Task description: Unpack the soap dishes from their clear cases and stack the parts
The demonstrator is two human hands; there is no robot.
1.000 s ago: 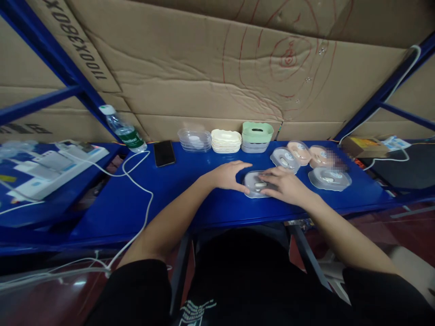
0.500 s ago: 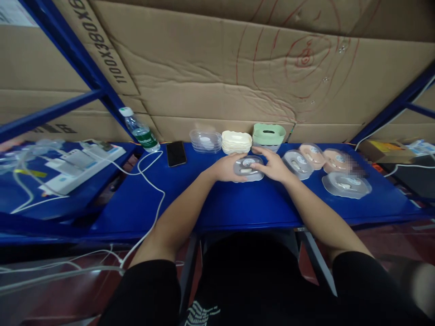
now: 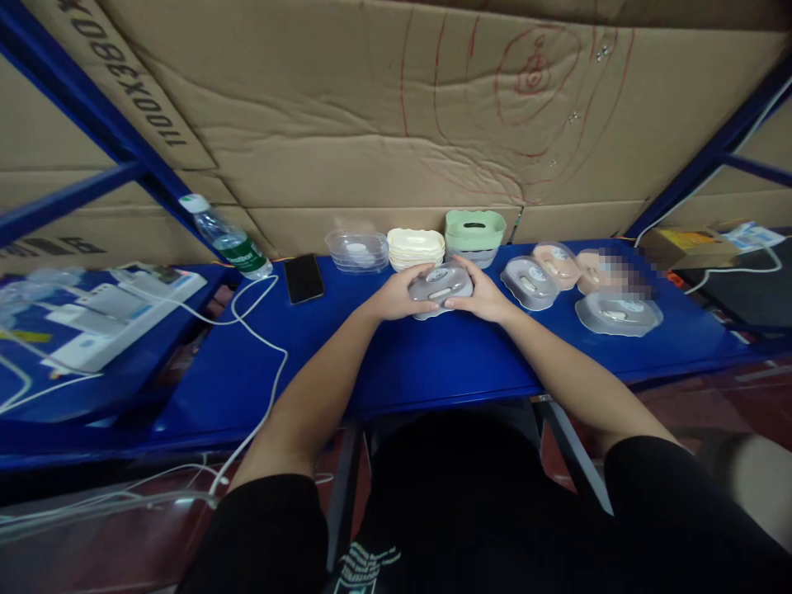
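A small grey plastic box with a clear lid [image 3: 440,283] is between my hands, over the middle of the blue table. It has a round label and a pale oblong piece on top. My left hand [image 3: 397,295] grips its left side, thumb along the front edge. On the right side, my right hand [image 3: 486,294] closes round it, its thumb at the front edge. The fingers behind the box are partly hidden. Just behind stand a stack of cream trays [image 3: 416,247], nested clear lids [image 3: 357,252] and green trays [image 3: 475,227] on top of greyish ones.
To the right lie another grey lidded box [image 3: 530,283], a pink lidded box [image 3: 555,266], a second pink box [image 3: 591,272] and a whitish one [image 3: 619,314]. A phone [image 3: 304,278], a water bottle [image 3: 228,239], a white cable [image 3: 278,371] and a power strip [image 3: 124,318] are leftward.
My right thumb has moved from the top of the lid down to the box's front edge. Both hands now clasp the sides. The whole view has shifted slightly.
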